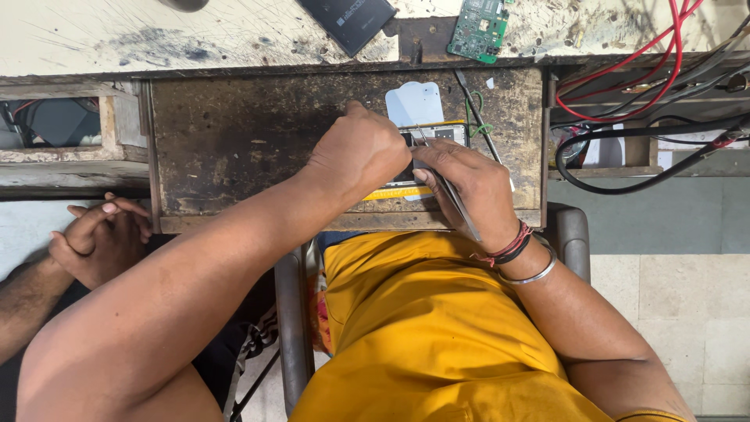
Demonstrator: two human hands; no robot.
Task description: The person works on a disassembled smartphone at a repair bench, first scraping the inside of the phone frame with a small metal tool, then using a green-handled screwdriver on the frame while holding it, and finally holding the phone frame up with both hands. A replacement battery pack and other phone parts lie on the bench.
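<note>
- We have an opened phone lying flat on the dark pull-out surface, right of its middle, mostly hidden under our hands.
- Our left hand rests on the phone's left part; its fingers curl down onto it, and we cannot tell if they actually grip.
- Our right hand pinches metal tweezers, fingers closed tight on them, tips at the phone's upper edge.
- A pale plastic card lies just behind the phone, touching it or nearly so.
- A thin probe lies just right of the phone.
- A green circuit board and a black battery sit on the upper bench.
- Red and black cables hang at right.
- Another person's clasped hands are at left.
</note>
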